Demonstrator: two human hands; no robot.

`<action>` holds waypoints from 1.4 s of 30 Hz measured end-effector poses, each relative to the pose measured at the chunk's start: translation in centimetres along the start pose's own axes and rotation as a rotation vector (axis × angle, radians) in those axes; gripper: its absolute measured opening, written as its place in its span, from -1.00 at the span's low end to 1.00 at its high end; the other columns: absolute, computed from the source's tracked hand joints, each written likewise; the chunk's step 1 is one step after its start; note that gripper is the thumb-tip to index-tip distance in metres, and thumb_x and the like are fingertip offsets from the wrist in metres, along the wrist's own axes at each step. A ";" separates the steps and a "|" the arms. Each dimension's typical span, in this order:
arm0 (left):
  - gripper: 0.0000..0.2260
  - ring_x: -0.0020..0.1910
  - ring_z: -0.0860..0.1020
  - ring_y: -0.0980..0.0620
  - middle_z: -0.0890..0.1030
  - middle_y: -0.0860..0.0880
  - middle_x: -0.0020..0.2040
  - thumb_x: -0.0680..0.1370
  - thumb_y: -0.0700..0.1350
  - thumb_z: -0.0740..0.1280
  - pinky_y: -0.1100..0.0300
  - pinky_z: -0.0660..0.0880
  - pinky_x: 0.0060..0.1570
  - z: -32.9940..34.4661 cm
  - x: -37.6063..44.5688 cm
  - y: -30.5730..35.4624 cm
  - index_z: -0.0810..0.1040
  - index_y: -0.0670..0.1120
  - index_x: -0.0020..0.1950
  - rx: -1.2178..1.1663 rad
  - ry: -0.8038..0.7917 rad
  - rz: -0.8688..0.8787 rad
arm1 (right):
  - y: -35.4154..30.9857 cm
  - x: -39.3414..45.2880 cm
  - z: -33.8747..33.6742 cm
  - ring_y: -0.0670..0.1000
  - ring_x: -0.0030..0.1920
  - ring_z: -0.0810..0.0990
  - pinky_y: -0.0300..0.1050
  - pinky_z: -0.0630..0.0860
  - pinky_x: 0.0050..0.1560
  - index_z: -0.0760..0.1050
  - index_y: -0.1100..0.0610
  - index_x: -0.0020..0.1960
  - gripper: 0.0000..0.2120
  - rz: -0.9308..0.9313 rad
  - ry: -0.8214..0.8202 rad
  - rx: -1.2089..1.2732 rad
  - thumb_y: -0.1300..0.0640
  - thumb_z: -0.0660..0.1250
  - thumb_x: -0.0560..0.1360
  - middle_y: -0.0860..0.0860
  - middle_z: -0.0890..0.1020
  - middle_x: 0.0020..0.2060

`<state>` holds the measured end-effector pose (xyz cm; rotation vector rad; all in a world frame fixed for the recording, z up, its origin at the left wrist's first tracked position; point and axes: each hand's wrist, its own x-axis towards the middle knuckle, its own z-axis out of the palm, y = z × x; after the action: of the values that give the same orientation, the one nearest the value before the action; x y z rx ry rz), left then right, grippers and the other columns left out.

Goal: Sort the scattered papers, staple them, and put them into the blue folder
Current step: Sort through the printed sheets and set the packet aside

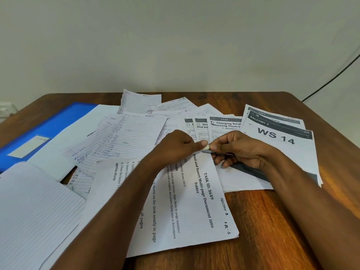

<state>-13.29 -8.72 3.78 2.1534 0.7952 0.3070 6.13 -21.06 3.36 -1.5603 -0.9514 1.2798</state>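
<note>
Brown wooden tabletop [272, 221] against a plain wall, black cable [331, 78] running down at far right. Papers [136, 133] lie scattered over most of it: handwritten lined sheets at centre-left and far centre, three overlapping printed forms [224, 123] behind the hands, a "WS 14" stack [276, 137] at right, blank lined sheets [35, 207] at near left, cut off by the frame edge. Blue folder [48, 129] lies flat at far left, long axis running from near-left to far-right, white label on its cover, near end buried under white sheets. Nearest the camera a printed task sheet [194, 201] lies turned sideways, its lines running away from the viewer, long axis slightly tilted, handwritten "Section 1" at its right edge; both forearms cross over it and hide part of the text. Left hand [175, 147] and right hand [237, 149] meet above that sheet's far end, fingers curled, thumb and forefinger of each pinching one small white bit [207, 147], too small to identify. Under the right hand a thin dark pen-like thing [218, 153] shows, mostly hidden; cannot tell if held. Handwriting unreadable.
</note>
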 end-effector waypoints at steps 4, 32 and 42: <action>-0.46 -0.53 0.32 0.11 0.43 -0.04 -0.44 0.56 0.23 0.47 0.15 0.25 -0.33 0.1 0.1 -0.2 0.32 -0.01 -0.44 -0.076 -0.001 -0.050 | -0.1 0.0 0.1 0.06 -0.23 0.69 -0.19 0.66 -0.33 0.66 0.36 0.16 -0.58 -0.002 0.010 -0.011 0.12 0.53 0.40 0.32 0.71 -0.02; -0.88 -0.17 0.75 0.07 0.79 0.01 -0.11 0.57 -0.05 0.52 0.23 0.66 -0.10 -1.3 -0.7 -0.6 0.79 -0.05 0.05 -0.195 -0.062 -0.122 | -0.7 -0.4 0.2 0.09 -0.23 0.70 -0.11 0.72 -0.21 0.69 0.32 0.13 -0.63 0.048 0.015 -0.005 0.15 0.54 0.39 0.32 0.71 -0.01; -0.89 -0.22 0.76 0.02 0.79 -0.01 -0.12 0.53 -0.09 0.58 0.13 0.70 -0.07 -0.8 -0.6 -0.6 0.78 -0.07 0.02 -0.222 -0.002 -0.157 | -1.2 -1.2 -0.6 0.10 -0.23 0.72 -0.10 0.70 -0.21 0.68 0.29 0.18 -0.64 0.043 -0.002 0.027 0.16 0.50 0.44 0.30 0.72 0.03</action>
<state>-14.41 -8.35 3.83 1.8731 0.8807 0.2962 6.50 -21.89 4.95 -1.5665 -0.9033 1.3192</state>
